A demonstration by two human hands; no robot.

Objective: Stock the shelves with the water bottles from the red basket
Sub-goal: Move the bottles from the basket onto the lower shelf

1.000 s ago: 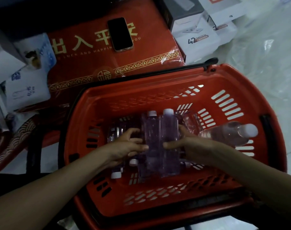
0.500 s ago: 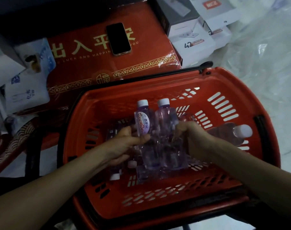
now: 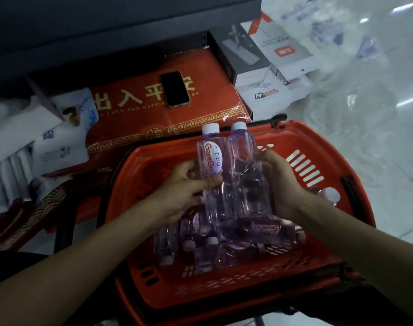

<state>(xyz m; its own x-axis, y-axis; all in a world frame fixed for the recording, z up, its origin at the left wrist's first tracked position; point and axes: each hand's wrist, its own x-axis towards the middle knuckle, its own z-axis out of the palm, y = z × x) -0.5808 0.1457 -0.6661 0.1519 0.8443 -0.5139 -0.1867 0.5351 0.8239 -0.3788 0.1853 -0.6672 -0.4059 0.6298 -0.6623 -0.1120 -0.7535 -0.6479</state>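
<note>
Head view looks down into a red plastic shopping basket (image 3: 325,142) with slotted walls, standing on a pale floor in front of a dark shelf edge (image 3: 106,31). Over the middle of the basket the left hand (image 3: 177,196) grips a labelled water bottle (image 3: 211,161), clear purple-tinted plastic with a white cap and a white oval label. The thumb lies across the front of the bottle just under the label and the fingers curl round its left side. Just beside it the right hand (image 3: 280,184) is clamped on a second water bottle (image 3: 245,165) of the same clear purple plastic and white cap, fingers wrapped over its right side. Both bottles stand nearly upright, caps pointing away from the person, and they seem to touch side to side, though the glare makes that uncertain. Below them a heap of loose bottles (image 3: 224,243) lies on the basket floor, and one more white-capped bottle (image 3: 329,196) rests against the right wall. Beyond the basket a black smartphone (image 3: 174,89) lies face up on a flat red gift box (image 3: 130,118) with gold characters. White cartons (image 3: 259,90) sit to its right, beside crumpled clear plastic sheeting (image 3: 353,102).
</note>
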